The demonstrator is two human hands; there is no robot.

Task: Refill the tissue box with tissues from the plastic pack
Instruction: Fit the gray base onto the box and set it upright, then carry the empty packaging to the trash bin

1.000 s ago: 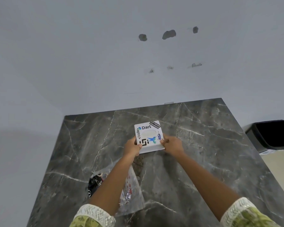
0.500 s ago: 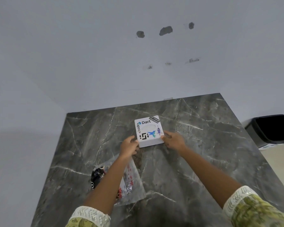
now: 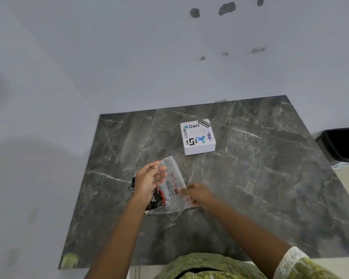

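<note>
A white square tissue box (image 3: pixel 197 136) with stickers on its lid stands alone on the dark marble table (image 3: pixel 260 178), toward the far side. Nearer to me lies a clear plastic pack (image 3: pixel 172 182) with red and black print, flat and crumpled. My left hand (image 3: pixel 148 181) hovers over the pack's left part with its fingers spread. My right hand (image 3: pixel 196 193) rests on the pack's right edge, fingers curled onto the plastic. Whether tissues are inside the pack cannot be seen.
The table sits in a corner of pale grey walls (image 3: pixel 129 57). A black bin (image 3: pixel 343 146) stands on the floor past the table's right edge. Bare marble surrounds the box and pack.
Both hands have let go of the tissue box and drawn back to the plastic pack. The box stays on the table farther away.
</note>
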